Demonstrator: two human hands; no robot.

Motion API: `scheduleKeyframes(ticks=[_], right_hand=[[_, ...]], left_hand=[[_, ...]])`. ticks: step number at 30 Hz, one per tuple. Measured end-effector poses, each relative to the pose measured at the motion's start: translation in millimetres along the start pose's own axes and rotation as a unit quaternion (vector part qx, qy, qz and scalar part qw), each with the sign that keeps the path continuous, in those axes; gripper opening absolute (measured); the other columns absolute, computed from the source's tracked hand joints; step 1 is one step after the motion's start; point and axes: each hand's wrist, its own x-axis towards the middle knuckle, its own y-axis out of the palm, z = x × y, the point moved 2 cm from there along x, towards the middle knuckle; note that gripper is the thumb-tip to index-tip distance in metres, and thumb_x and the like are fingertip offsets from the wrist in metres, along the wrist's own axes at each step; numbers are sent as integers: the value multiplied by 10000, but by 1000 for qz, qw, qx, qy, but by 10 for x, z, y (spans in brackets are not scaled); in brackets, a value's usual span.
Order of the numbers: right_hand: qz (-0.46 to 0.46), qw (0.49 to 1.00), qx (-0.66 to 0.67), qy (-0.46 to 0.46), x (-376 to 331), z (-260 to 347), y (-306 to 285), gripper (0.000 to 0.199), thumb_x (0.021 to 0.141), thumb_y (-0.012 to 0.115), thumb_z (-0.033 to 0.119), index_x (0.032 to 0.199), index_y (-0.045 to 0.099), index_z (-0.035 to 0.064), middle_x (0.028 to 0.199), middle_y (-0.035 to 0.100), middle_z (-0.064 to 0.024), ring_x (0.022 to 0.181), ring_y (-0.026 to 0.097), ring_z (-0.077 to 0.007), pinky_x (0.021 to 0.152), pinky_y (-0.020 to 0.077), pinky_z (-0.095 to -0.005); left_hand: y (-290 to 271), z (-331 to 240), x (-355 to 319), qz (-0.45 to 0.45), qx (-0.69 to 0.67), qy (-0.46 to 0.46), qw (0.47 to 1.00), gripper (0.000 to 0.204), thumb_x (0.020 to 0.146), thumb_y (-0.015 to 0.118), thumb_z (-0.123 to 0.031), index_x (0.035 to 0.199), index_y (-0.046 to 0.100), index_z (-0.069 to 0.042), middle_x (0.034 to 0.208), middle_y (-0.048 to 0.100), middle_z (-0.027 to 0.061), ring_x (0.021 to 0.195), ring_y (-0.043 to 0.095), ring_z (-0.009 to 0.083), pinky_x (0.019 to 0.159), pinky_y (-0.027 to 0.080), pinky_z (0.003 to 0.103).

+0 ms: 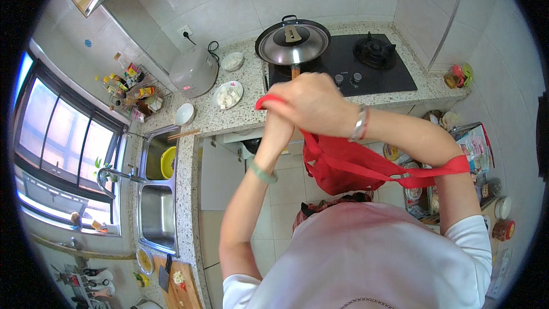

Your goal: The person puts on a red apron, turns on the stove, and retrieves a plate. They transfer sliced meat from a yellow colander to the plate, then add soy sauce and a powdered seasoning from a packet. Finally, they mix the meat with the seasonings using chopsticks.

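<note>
A red apron hangs in folds in front of me, above the floor. One of its straps loops round my right forearm near the elbow. My right hand is closed on another red strap, which runs over my left hand. The left hand is raised behind the right one, its fingers mostly hidden, and a green bangle sits at that wrist. Beyond my hands, a lidded wok rests on the black gas hob.
Left of the hob are a plate of white cubes, a bowl, a rice cooker and several bottles. A double sink holds a yellow basin. A cutting board lies lower left; shelves of jars stand right.
</note>
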Motion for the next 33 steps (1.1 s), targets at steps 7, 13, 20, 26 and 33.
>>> scheduleKeyframes(ticks=[7,13,20,26,33], right_hand=[[130,973,166,-98,9,1057,427,139,806,567,242,757,659,150,576,600,-109,556,630,-297,480,499,-406],[164,798,537,-217,-264,1936,-269,154,764,593,202,694,644,75,614,608,-135,566,621,-297,516,489,-391],[-42,911,294,-287,-371,1071,-883,122,793,602,182,805,670,81,606,608,-75,578,620,-219,495,472,-308],[60,947,310,53,102,11,-908,188,886,563,163,936,685,29,656,646,-27,560,567,-88,508,445,-244],[207,925,254,193,64,-523,-577,212,906,536,160,941,683,11,681,653,-29,544,541,-69,506,443,-233]], left_hand=[[434,831,1126,-153,-147,-152,965,237,917,564,-145,1138,539,-64,931,606,48,749,578,105,599,491,229],[215,483,1309,-63,-36,-72,995,192,958,458,-109,1101,539,-10,879,614,92,688,604,131,535,505,240],[519,-498,-129,402,267,258,837,213,919,549,-178,1088,605,-63,1064,636,96,904,638,185,727,513,338],[769,-1739,-764,580,214,68,783,305,845,635,-290,1035,617,-53,982,656,97,858,625,287,740,493,360],[1325,-1376,-789,481,192,178,836,630,862,596,-310,1378,304,-98,1009,527,138,853,597,337,703,485,423]])
